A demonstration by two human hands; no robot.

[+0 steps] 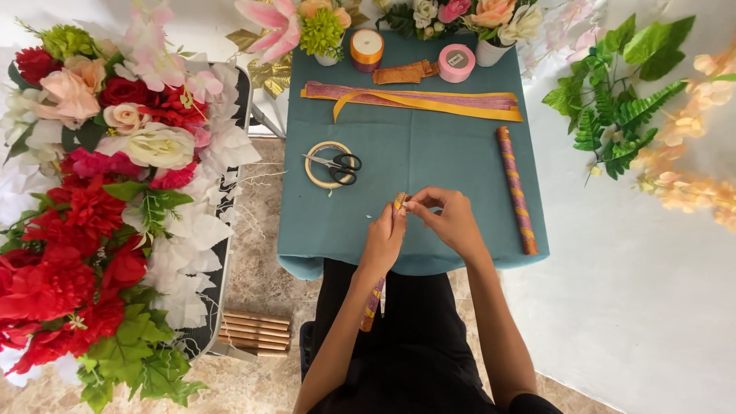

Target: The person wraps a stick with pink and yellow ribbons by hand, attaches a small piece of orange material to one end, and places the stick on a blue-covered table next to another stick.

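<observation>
Wrapped stick (376,295), pink-purple with gold bands, upright-ish over the lap at the bench (429,153) front edge. Left hand (383,241) closed around its upper part; right hand (452,218) pinching the top end. On the teal bench: a second wrapped stick (515,188) at right, scissors (337,166) on a tape ring (322,149), ribbon strips (414,100), ribbon spools behind. Fake flowers (100,207) left.

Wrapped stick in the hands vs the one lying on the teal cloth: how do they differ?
The held stick is gripped by the left hand, with the right hand at its top end; the lying stick rests untouched on the teal cloth. The held one hangs past the cloth's edge; the other lies fully on it. Both share pink-and-gold wrapping.
</observation>
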